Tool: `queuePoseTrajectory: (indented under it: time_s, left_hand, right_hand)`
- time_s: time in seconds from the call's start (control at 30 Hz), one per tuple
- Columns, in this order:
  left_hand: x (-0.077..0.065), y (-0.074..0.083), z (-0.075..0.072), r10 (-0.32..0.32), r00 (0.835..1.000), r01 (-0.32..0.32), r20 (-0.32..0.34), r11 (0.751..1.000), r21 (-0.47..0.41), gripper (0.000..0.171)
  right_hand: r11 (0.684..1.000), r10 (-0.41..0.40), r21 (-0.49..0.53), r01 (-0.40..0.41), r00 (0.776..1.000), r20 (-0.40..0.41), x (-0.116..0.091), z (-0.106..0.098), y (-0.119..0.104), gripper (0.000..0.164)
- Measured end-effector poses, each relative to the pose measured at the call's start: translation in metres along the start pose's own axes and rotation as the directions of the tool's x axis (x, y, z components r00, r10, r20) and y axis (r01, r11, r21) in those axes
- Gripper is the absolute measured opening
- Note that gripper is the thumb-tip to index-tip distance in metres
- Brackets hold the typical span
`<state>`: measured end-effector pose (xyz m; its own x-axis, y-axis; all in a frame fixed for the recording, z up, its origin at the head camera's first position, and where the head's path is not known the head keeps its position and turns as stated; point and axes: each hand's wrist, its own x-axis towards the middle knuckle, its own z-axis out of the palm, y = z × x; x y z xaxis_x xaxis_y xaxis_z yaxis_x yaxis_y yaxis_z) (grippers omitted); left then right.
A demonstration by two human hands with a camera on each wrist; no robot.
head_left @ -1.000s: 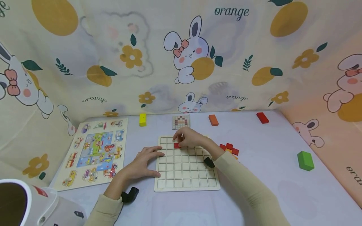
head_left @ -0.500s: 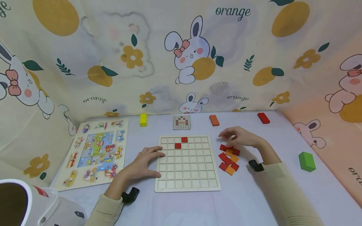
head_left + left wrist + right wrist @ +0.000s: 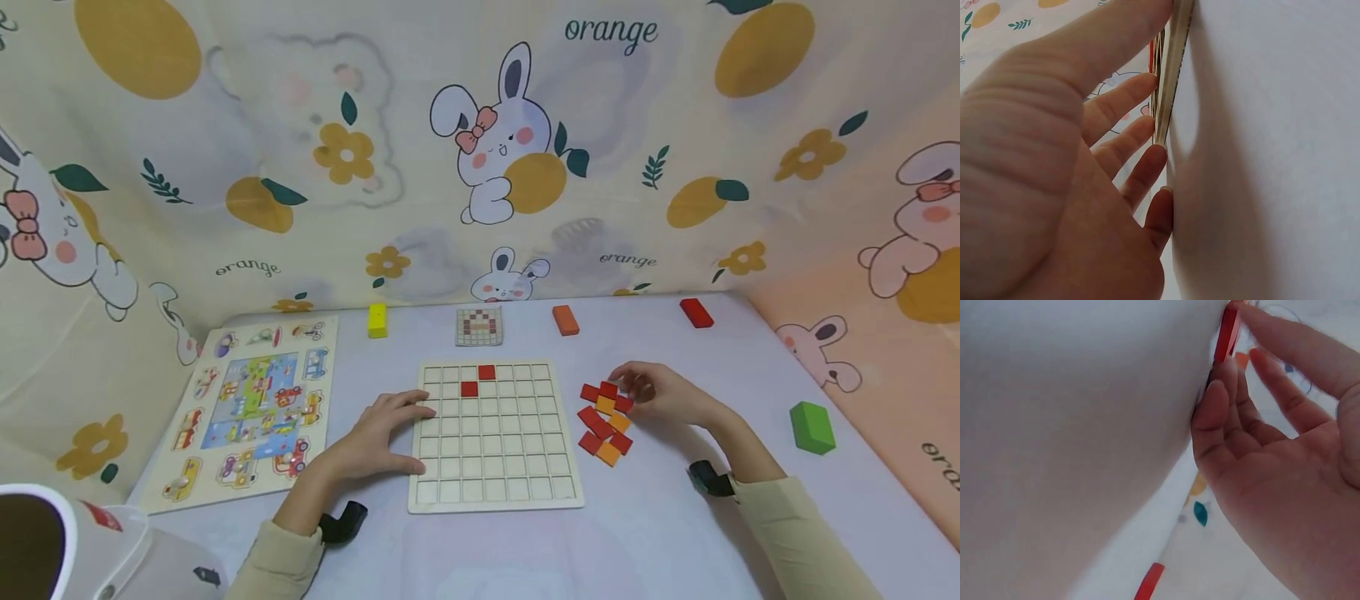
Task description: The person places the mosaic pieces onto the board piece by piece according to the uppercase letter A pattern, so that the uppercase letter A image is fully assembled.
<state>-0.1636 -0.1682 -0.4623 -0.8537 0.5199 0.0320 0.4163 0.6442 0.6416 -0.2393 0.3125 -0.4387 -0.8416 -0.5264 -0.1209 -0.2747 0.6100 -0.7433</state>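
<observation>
My left hand [image 3: 375, 437] rests at the left edge of a pale wooden grid board [image 3: 495, 504], its fingers spread along that edge and the thumb at the lower left side. In the left wrist view the fingertips meet the edge of the board [image 3: 1175, 69]. Two red square tiles [image 3: 487, 372] sit in cells near the board's top. My right hand [image 3: 671, 396] is beside the pile of red and orange tiles [image 3: 604, 423], right of the board. Its fingers are loosely bent, with the thumb tip right at a red tile [image 3: 1227, 332] in the right wrist view.
Behind the board lies a small pattern card [image 3: 479, 327], between a yellow block [image 3: 377, 320] and an orange block [image 3: 566, 320]. A red block [image 3: 697, 312] and a green block [image 3: 812, 427] stand at right. At left are a picture puzzle [image 3: 172, 487] and a white bucket [image 3: 165, 550].
My right hand has left the board, uncovering the two red tiles, and moved to the loose pile, ending at its right side. My left hand has stayed at the board's edge.
</observation>
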Motion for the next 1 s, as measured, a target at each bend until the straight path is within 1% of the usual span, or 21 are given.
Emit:
queuePoseTrajectory:
  time_s: [0.1,0.23,0.5,0.7,0.83,1.0]
  left_hand:
    - [-0.0002,-0.0004,0.0002,0.0,1.0,0.0,0.0,1.0,-0.001,0.076]
    - [-0.0003,-0.0009,0.0005,0.0,1.0,0.0,0.001,1.0,-0.003,0.076]
    - [-0.0003,-0.0017,0.001,-0.007,1.0,0.007,0.003,1.0,-0.005,0.077]
    - [-0.0005,-0.0018,0.0005,-0.009,1.0,0.009,0.003,1.0,-0.007,0.077]
    - [-0.0004,-0.0016,0.0,-0.006,1.0,0.006,0.005,1.0,-0.01,0.077]
    - [-0.0005,-0.0012,-0.0011,-0.002,1.0,0.002,0.004,1.0,-0.014,0.077]
  right_hand:
    - [1.0,0.013,-0.023,-0.013,1.0,-0.008,0.0011,0.0018,-0.0017,0.043]
    - [1.0,0.015,-0.023,-0.015,1.0,-0.009,0.0007,0.003,-0.0046,0.04]
    - [1.0,0.014,-0.025,-0.014,1.0,-0.022,-0.0013,0.0071,-0.0073,0.038]
    - [1.0,0.0,-0.015,-0.001,1.0,-0.001,-0.0026,0.0054,-0.0084,0.034]
    - [1.0,0.003,-0.002,-0.003,1.0,0.003,-0.0029,0.0052,-0.008,0.035]
    - [1.0,0.002,-0.012,-0.002,1.0,-0.016,-0.0026,0.0055,-0.0079,0.037]
